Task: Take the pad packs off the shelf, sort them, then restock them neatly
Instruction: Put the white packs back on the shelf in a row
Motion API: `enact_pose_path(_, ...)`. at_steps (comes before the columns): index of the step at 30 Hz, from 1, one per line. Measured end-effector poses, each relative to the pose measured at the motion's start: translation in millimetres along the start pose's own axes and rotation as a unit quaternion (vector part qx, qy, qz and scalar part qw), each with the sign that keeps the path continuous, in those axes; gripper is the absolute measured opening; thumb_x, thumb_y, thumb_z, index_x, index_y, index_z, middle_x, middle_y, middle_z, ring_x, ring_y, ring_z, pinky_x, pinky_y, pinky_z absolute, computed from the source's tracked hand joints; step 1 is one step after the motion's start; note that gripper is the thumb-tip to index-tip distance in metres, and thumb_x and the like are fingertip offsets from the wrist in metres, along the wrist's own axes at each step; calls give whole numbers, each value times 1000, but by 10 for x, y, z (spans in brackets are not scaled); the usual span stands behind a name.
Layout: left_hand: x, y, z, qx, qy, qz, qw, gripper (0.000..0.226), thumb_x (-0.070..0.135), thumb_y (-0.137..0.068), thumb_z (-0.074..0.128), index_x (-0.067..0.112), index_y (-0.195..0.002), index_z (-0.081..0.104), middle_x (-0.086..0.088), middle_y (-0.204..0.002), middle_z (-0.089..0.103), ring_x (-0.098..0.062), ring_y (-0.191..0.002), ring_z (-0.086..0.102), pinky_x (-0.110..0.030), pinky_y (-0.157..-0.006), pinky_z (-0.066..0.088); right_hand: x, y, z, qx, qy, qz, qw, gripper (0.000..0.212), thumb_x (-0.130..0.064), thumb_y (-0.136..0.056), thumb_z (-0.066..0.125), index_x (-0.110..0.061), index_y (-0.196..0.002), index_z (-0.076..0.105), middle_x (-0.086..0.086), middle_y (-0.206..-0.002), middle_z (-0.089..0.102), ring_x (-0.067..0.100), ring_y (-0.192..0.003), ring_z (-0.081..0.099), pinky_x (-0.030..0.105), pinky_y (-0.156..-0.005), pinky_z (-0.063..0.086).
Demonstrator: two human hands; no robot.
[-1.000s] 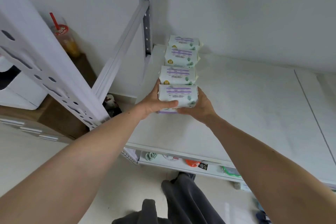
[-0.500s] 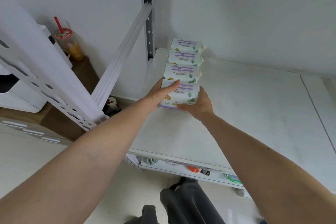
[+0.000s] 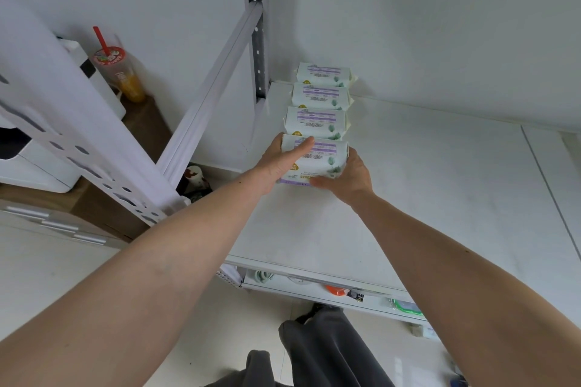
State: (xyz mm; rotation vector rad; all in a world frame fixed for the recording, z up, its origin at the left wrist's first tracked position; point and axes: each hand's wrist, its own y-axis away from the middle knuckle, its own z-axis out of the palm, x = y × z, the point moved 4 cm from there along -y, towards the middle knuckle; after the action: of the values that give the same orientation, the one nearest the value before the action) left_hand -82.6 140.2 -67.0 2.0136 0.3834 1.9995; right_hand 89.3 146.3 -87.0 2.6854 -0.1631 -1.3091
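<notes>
Nearest pad pack (image 3: pixel 317 158) sits front of a four-pack row (image 3: pixel 319 104) on the white shelf (image 3: pixel 440 198), left rear corner. Left hand (image 3: pixel 279 163) lies flat over its top, fingers straight together; right hand (image 3: pixel 349 174) cups its right end, fingers curled. Likely light, soft, slick wrap: hold by the ends.

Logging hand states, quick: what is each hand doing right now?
Left hand: open, straight fingers pressing the nearest white purple-labelled pad pack.
Right hand: gripping that same pack's near right end.
</notes>
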Motion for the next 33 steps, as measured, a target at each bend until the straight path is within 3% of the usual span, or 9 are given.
enact_pose_path(4,-30,47,-20,20,-18,-1,1000,54,56,-78,70,28,-121,52,9,-108,70,-11,-94,68,-23,-61,51,35,49,-48,2,13,17,1000,94,-30,-49,93,-26,-128,42,-3,-120,57,17,-109,56,36,-88,51)
enact_pose_path(9,-99,127,-121,26,-45,1,999,70,63,-70,72,25,-123,48,6,-122,63,-14,-105,63,-35,-83,51,55,215,-195,7,50,41,998,112,-33,-53,92,-20,-144,27,2,-139,46,25,-125,47,43,-99,47)
enact_pose_path(12,-121,242,-169,31,-80,-3,996,92,73,-58,70,24,-132,43,4,-140,49,-18,-123,52,-41,-103,44,98,371,-289,19,72,47,996,110,-35,-59,90,-16,-146,24,5,-143,43,25,-129,44,40,-102,44)
enact_pose_path(15,-164,402,-175,32,-106,-21,994,103,74,-59,69,22,-141,35,5,-147,40,-18,-131,44,-39,-109,37,162,591,-334,31,61,64,996,104,-36,-62,88,-16,-144,28,5,-141,45,24,-127,46,37,-102,44)
enact_pose_path(17,-230,514,-161,40,-129,-33,990,95,65,-67,71,17,-140,34,4,-142,41,-19,-128,45,-33,-103,39,218,778,-355,38,53,72,995,98,-39,-64,87,-15,-142,33,5,-140,46,23,-125,48,38,-102,44)
enact_pose_path(19,-305,625,-128,57,-143,-34,988,71,53,-74,73,18,-127,42,2,-130,49,-20,-118,52,-32,-92,45,288,997,-394,47,48,78,995,92,-40,-65,86,-13,-139,39,5,-137,48,23,-122,50,39,-102,44)
enact_pose_path(22,-402,823,35,59,-123,-42,990,65,46,-71,76,17,-122,47,-2,-120,58,-20,-106,58,-38,-94,51,444,1313,-522,61,41,93,993,82,-39,-68,84,-13,-135,45,6,-133,51,22,-118,53,36,-100,45)
enact_pose_path(27,-485,1247,632,-22,-148,-36,988,53,41,-78,73,15,-120,54,-2,-112,62,-19,-97,64,-37,-86,56,756,1758,-971,97,33,113,988,62,-36,-75,79,-13,-127,54,4,-128,55,17,-105,60,26,-86,45)
enact_pose_path(33,-621,1816,1606,-141,-162,-18,976,35,30,-84,71,14,-114,60,-3,-105,68,-13,-89,69,-33,-78,55,1324,2370,-1664,141,29,139,980,46,-32,-78,76,-15,-119,62,1,-121,62,16,-97,64,33,-89,50)
